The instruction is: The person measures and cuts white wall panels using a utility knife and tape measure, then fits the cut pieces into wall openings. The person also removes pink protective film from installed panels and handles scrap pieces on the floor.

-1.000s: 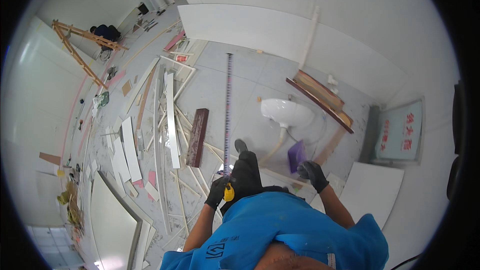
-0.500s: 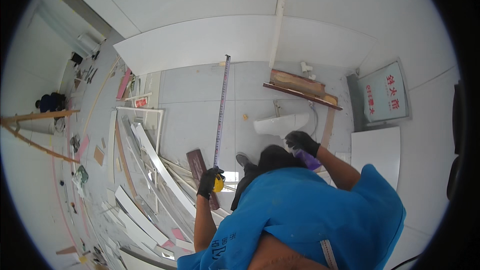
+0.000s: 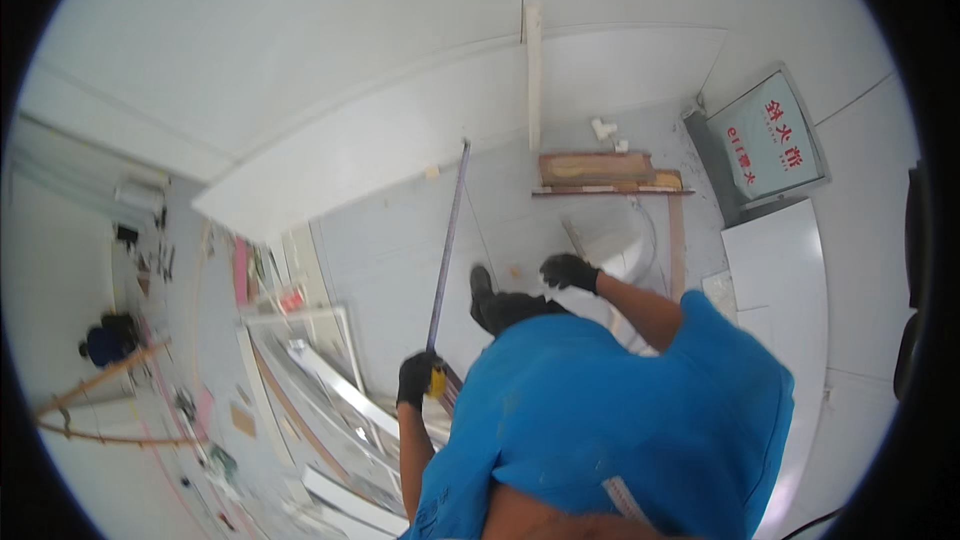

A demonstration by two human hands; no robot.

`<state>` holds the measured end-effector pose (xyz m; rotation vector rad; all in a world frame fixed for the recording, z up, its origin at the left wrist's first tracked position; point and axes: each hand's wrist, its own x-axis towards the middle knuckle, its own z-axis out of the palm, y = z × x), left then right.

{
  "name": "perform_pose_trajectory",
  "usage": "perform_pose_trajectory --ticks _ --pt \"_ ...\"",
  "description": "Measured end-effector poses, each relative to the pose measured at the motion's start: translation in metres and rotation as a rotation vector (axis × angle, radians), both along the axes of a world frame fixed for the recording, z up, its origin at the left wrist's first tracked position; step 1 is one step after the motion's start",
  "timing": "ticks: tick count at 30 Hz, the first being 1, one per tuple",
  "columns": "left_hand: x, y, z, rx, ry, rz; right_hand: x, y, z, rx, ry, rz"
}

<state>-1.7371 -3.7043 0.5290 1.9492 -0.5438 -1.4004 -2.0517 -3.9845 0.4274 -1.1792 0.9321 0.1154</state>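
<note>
My left hand [image 3: 417, 378], in a dark glove, is closed round a yellow tape measure [image 3: 437, 381]. Its long pale blade [image 3: 449, 240] runs out over the grey floor toward the foot of the white wall. My right hand [image 3: 570, 272], also gloved, hangs over the floor with its fingers loosely bent and slightly apart; nothing shows in it. Beside that hand is a white curved basin-like piece [image 3: 612, 248], blurred. One dark shoe [image 3: 481, 280] of mine stands on the floor between the two hands.
A brown wooden piece [image 3: 595, 171] lies near the wall, by an upright white strip [image 3: 534, 80]. At right stand a glass-fronted wall box [image 3: 765, 137] and a white panel [image 3: 775, 250]. Long white strips [image 3: 340, 380] litter the left floor. Another person [image 3: 105, 343] crouches far left, near a wooden A-frame [image 3: 110, 375].
My view has turned and shifted. The tape stays extended in my left hand. My right hand has moved left and forward, and the purple item by that forearm has gone from view.
</note>
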Motion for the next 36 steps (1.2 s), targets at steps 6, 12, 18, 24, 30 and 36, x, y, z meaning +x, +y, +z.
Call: perform_pose_trajectory --ticks 6,12,18,24,30,36 --pt "0.099 -0.070 -0.003 0.065 0.066 -0.043 0.062 -0.040 -0.012 -0.149 -0.104 -0.125" --pt "0.175 -0.131 -0.041 -0.040 -0.123 -0.396 0.073 -0.126 -0.011 -0.233 -0.030 -0.507" --pt "0.224 -0.213 -0.072 0.071 -0.210 -0.610 0.073 -0.264 -0.023 -0.901 0.199 -0.541" --pt "0.261 -0.302 -0.051 -0.011 -0.321 -0.919 0.092 -0.387 0.010 -0.806 0.155 -0.887" --pt "0.290 -0.354 -0.028 0.068 -0.115 -0.780 0.109 -0.490 0.021 -1.236 0.496 -0.703" --pt "0.278 -0.366 -0.004 0.223 -0.228 -0.823 0.129 -0.556 -0.009 -1.080 0.667 -0.617"
